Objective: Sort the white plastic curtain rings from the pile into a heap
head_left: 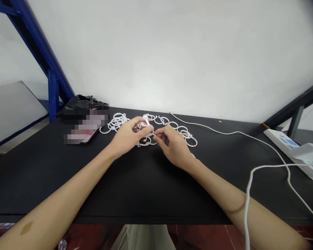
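Observation:
My left hand (129,135) is closed with thumb and fingers around a white earbud (146,120), whose stem shows above the thumb. My right hand (175,146) sits close beside it, thumb and forefinger pinched on a thin white cord (154,134); its far end is hidden by the fingers. Below and behind both hands lie white looped cords (144,143), partly covered by the left hand. A tangled pile of similar white loops (116,121) rests to the left, and more white loops (184,132) spread behind my right hand.
On the black table (135,187), a pink phone-like item (90,126), partly blurred, lies left beside a crumpled black plastic bag (83,102). A white cable (214,130) runs right toward a white power strip (284,142). Another white cable (249,194) crosses my right forearm.

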